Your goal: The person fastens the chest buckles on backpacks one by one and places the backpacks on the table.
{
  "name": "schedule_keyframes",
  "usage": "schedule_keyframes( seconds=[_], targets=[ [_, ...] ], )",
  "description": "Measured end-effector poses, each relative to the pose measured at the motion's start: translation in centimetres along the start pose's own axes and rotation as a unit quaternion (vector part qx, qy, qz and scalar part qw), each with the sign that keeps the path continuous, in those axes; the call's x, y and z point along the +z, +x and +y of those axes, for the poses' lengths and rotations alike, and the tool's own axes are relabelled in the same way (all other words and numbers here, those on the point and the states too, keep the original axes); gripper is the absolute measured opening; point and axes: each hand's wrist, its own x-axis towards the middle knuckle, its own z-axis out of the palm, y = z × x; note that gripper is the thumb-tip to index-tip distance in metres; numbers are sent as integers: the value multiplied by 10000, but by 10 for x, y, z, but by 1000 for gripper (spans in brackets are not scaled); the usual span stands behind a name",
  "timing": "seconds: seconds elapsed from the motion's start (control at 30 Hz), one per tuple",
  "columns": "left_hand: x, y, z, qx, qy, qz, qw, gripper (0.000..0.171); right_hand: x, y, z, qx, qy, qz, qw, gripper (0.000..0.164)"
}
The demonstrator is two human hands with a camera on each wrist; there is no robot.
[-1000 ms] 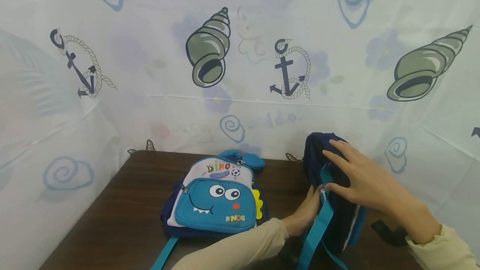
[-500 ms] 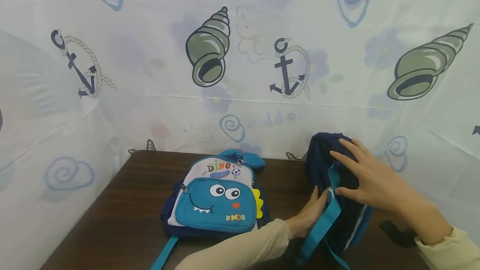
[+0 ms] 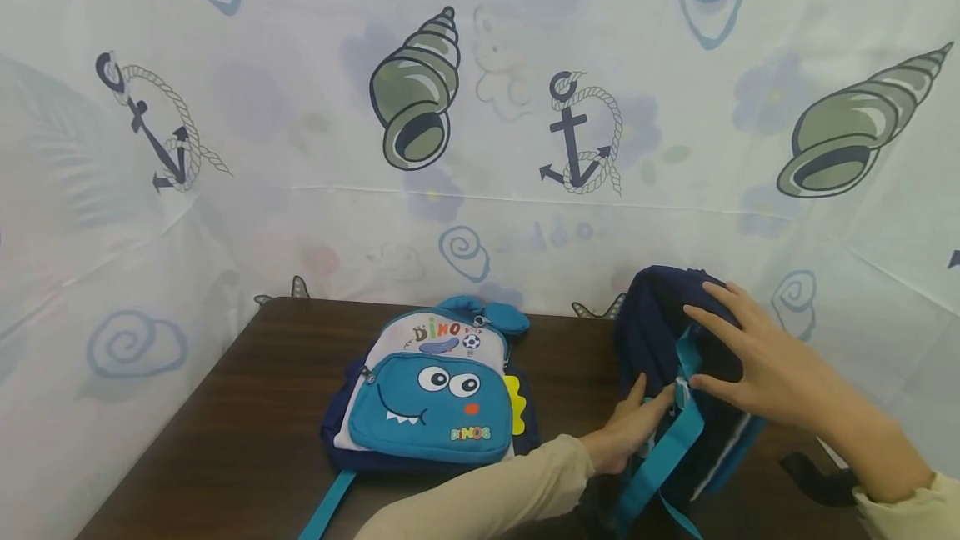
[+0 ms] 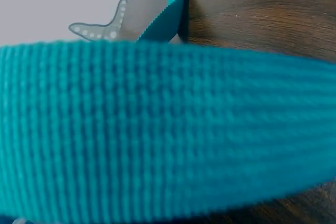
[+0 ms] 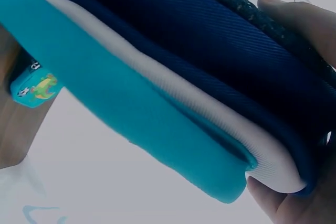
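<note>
Looking to the lower right of the head view, we find a navy backpack (image 3: 647, 323) held on end between two hands, tilted a little. Its side and back are dark, and a bright teal strap (image 3: 667, 457) runs down to the bottom of the frame through an adjuster. From the right wrist we see its layers edge-on: a smooth teal front pocket, a ribbed white band, a navy side, then black speckled mesh. Whether its base touches the counter (image 3: 247, 407) we cannot tell.

We count two backpacks. The second, a dinosaur backpack (image 3: 431, 407), lies face up at the lower centre of the frame, with two cartoon eyes, one orange-red cheek spot, a row of white teeth, one scalloped yellow trim and the word DINO. Behind, on the pale cloth (image 3: 300, 232), we count two big grey-green shells.

The left hand (image 3: 622, 432) comes in from the bottom centre in a beige sleeve (image 3: 487, 482), its fingers against the backpack beside the strap adjuster; how far they bend, or whether they grip, we cannot tell. In the left wrist view, blurred teal webbing fills most of the frame. The right hand (image 3: 768, 361) enters from the lower right, fingers spread wide and gently bent, thumb apart, holding the backpack across its thickness.
</note>
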Motion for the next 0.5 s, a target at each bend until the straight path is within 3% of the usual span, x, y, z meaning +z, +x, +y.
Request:
schedule_keyframes(
  seconds=[0.27, 0.5],
  targets=[
    [6, 5, -6, -104, 64, 250, 9996, 81, 4, -12, 15, 106, 92, 172, 9998, 94],
    [8, 9, -9, -306, 39, 246, 9992, 82, 7, -25, 24, 621, 226, -29, 9978, 98]
  ],
)
